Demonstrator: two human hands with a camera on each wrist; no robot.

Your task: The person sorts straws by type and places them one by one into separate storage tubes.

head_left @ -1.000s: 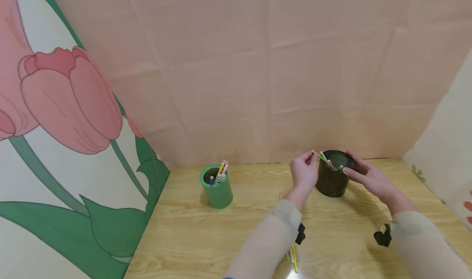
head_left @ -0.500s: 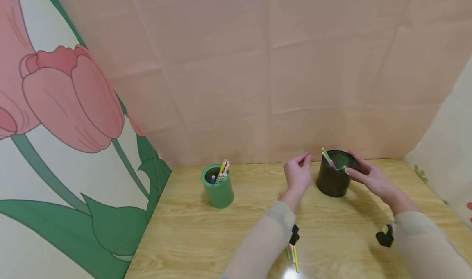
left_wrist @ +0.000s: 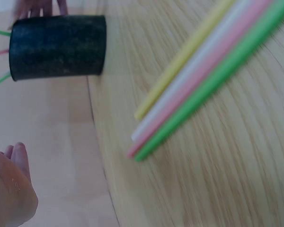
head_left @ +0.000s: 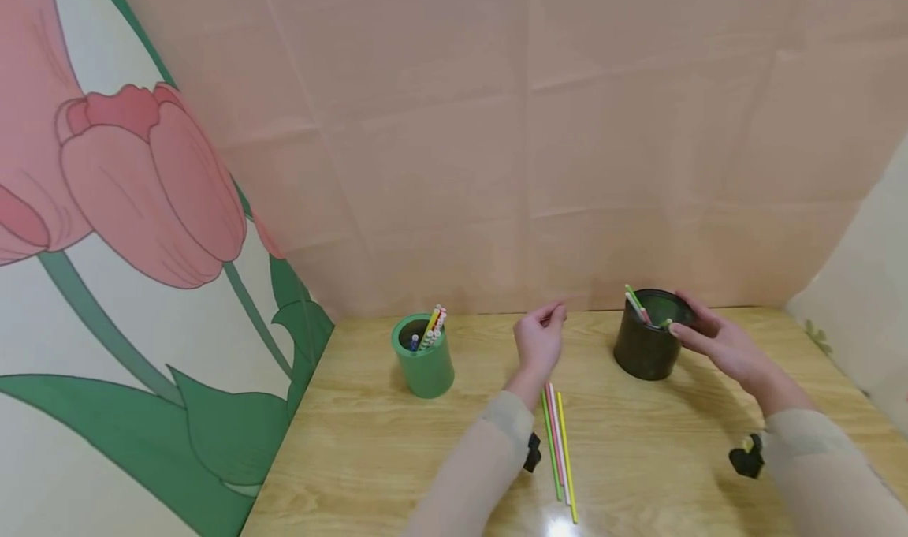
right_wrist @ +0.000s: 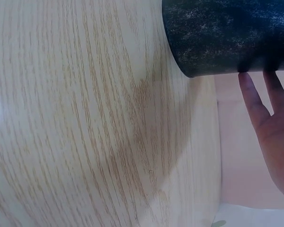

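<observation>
My right hand [head_left: 727,348] grips the rim of a black pen holder [head_left: 647,349], thumb at the front and fingers along its far side; the right wrist view shows fingertips [right_wrist: 248,87] against its wall. Green, white and pink thin sticks [head_left: 636,303] poke out of the holder, which stands upright. To its left, above the table, is my left hand [head_left: 539,341], loosely curled with nothing visible in it. Below that hand lie several thin sticks [head_left: 559,442], side by side: green, pink, white and yellow, also close up in the left wrist view.
A green pen holder [head_left: 424,367] stands at the left with several patterned pencils or pens [head_left: 434,328] in it. A pink-beige sheet [head_left: 426,166] hangs behind the wooden table [head_left: 369,458]. On the left wall are painted tulips [head_left: 149,190].
My left hand let go of a green stick at the black pen holder and moved left, down toward the loose sticks. My right hand stays on the holder.
</observation>
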